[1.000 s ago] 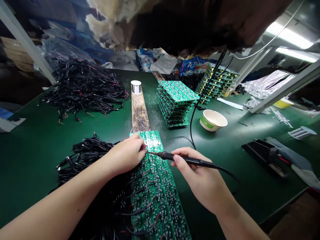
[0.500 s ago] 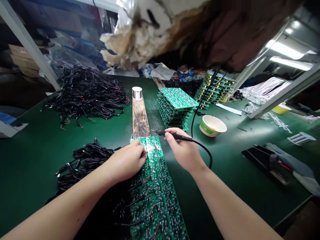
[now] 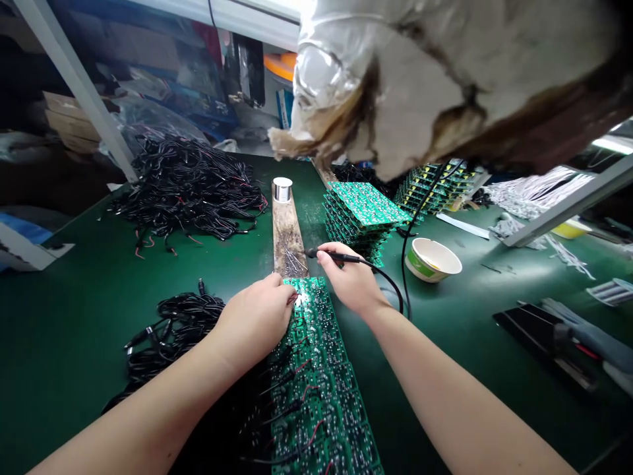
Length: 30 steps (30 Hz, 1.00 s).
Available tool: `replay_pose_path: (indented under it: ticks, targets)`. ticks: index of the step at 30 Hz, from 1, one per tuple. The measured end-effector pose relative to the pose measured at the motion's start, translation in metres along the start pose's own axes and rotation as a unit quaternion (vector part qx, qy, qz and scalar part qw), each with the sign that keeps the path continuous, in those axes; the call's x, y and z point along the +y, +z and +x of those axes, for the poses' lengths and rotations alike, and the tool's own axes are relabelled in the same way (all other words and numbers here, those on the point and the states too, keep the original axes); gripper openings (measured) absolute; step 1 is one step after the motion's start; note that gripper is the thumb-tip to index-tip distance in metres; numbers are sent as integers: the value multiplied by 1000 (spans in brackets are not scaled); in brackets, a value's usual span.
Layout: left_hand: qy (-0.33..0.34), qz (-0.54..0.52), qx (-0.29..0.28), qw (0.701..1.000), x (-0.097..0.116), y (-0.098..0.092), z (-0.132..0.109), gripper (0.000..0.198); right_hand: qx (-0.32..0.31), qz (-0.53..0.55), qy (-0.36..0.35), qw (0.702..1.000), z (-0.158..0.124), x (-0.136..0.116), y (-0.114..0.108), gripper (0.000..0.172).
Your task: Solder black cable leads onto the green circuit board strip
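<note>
While the left hand rests with its fingers pressed together, tips down on the far end of a row of green circuit boards, and whether they pinch the red wire end beside them cannot be told, the right hand pinches a black soldering iron pen-style, lifted off the boards since the earlier view, its tip just beside a scorched wooden strip. Coiled black cables lie left of the row, and beyond stand a solder spool, stacked boards and a white bowl, its green print unreadable.
</note>
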<state>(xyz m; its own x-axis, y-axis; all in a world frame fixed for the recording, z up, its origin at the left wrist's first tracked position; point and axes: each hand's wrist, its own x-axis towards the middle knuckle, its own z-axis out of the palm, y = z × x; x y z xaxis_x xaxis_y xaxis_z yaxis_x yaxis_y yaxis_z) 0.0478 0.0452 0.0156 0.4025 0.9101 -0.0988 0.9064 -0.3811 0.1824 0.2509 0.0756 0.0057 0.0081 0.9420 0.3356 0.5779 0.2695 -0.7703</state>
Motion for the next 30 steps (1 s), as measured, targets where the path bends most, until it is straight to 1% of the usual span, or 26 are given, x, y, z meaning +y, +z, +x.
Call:
replay_pose_path:
  ticks: [7, 13, 16, 19, 24, 27, 30]
  targets:
    - [-2, 11, -2, 1000, 1, -2, -5, 33, -6, -7, 5, 1000, 3, -3, 1, 18]
    - [7, 12, 3, 1000, 2, -1, -3, 29, 0, 18, 6, 1000, 1, -5, -2, 17]
    - [-1, -18, 1, 1000, 0, -2, 0, 30, 9, 48, 7, 999, -12, -8, -6, 21]
    - [-13, -62, -5, 998, -5, -4, 3, 29, 6, 84, 17, 996, -31, -12, -8, 25]
    - [-21, -78, -1, 997, -7, -2, 5, 27, 0, 121, 37, 992, -58, -17, -11, 24]
    - [-9, -77, 10, 997, -6, 2, 9, 26, -5, 134, 44, 990, -68, -20, -21, 23]
    - [0, -88, 3, 996, -8, 6, 15, 24, 4, 125, 50, 991, -78, -20, -36, 23]
